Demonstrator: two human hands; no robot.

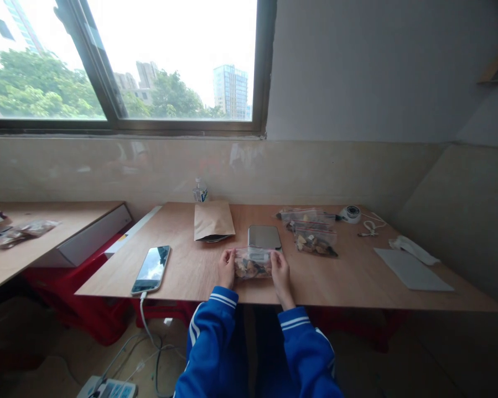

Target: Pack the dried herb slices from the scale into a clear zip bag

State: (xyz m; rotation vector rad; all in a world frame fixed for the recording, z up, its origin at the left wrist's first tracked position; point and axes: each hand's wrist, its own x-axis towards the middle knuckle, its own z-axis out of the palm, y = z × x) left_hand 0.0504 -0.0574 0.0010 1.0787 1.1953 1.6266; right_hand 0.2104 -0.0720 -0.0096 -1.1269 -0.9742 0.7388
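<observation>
A clear zip bag [253, 267] with brown and dark dried pieces inside is held at the table's front edge, between both hands. My left hand [227, 268] pinches its top left corner, and my right hand [280, 272] pinches the top right corner. Just behind the bag lies a flat silver kitchen scale [264, 236], partly covered by it. Beyond my left hand a brown paper pouch [213, 220] lies with its dark mouth facing me. Several filled zip bags [315, 241] are heaped to the right of the scale.
A phone [151, 270] with a charging cable [144, 315] lies at the front left. A plastic bottle [200, 190] stands behind the pouch. On the right are a white round device [351, 214], a coiled cord [372, 225] and a white sheet [413, 270] with a crumpled white item.
</observation>
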